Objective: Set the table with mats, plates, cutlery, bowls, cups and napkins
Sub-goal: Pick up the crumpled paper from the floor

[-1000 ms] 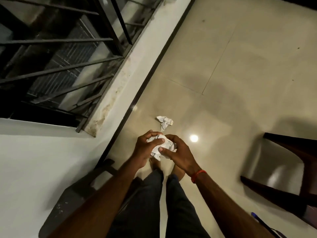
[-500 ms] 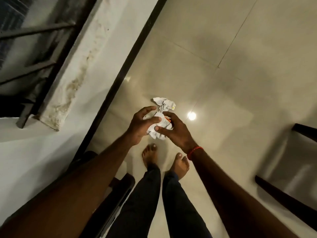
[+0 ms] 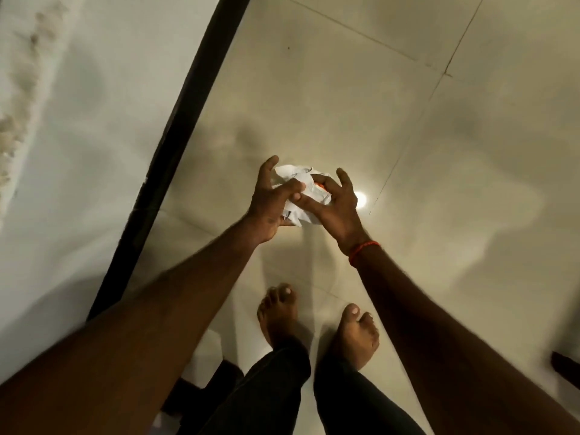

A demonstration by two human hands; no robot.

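A crumpled white napkin wad (image 3: 296,215) with a small orange mark sits between my two hands, low over the glossy tiled floor (image 3: 408,152). My left hand (image 3: 270,199) grips it from the left, with thumb and fingers curled around it. From the right, my right hand (image 3: 337,205), with a red thread on the wrist, grips it with the thumb pressed across the paper. More white crumpled paper (image 3: 295,172) shows just beyond my fingers. I cannot tell whether it is a separate wad lying on the floor.
A dark skirting strip (image 3: 188,105) runs diagonally along the white wall (image 3: 78,136) on the left. My bare feet (image 3: 277,312) stand below the hands. Dark furniture parts show at the bottom left (image 3: 219,381) and at the right edge (image 3: 565,368).
I have bent down, and both hands with the wad have dropped toward the floor. The second crumpled wad on the floor now lies right at my fingertips. The window grille has left the view.
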